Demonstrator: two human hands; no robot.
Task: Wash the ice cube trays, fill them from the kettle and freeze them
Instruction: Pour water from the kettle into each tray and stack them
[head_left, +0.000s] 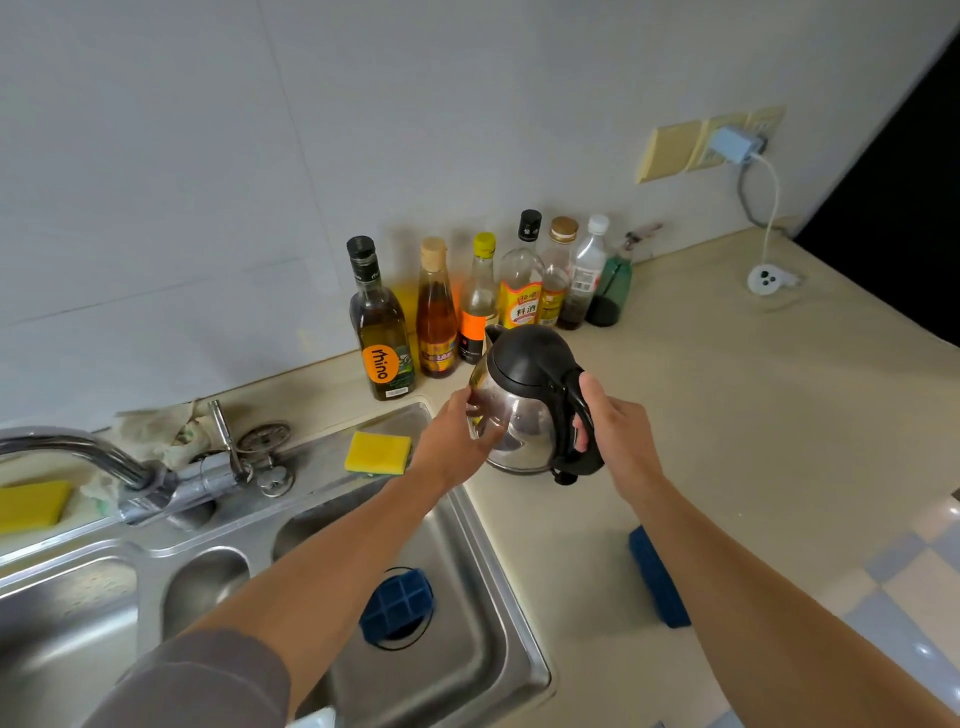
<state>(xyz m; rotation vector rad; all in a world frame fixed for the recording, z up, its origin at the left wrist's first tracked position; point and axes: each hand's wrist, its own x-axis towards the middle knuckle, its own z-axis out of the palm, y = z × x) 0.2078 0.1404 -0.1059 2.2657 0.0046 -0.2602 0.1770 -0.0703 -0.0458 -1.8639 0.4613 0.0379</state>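
As I steer from afar, the right grip (618, 431) wraps thumb and fingers round the black plastic handle of the stainless-steel electric kettle (524, 400) with its black lid. The left grip (457, 434) lies with fingers spread against the kettle's shiny wall, steadying it and clasping nothing. The kettle is toward the back of the beige worktop (727, 415), just right of the steel double sink (501, 582). Its spout is turned toward a row of sauce and oil bottles (382, 332) along the wall. Whether its base rests on the worktop or hangs just above it I cannot tell.

One dark blue ice cube tray (397, 605) lies cells-up over the drain of the right basin, beside my left forearm. A second dark blue tray (657, 577) lies on the worktop near the front edge, well apart from the kettle. A yellow sponge (378, 452) rests on the sink's ledge.

I judge this the start of filling. Done well, the handle carries the weight and the left grip only guides, coming off the steel if it proves hot. I would keep the spout level in transit and set each tray flat on the worktop first. Then I would pour a thin stream cell by cell and stop short of the brim, so the walk to the freezer spills nothing.
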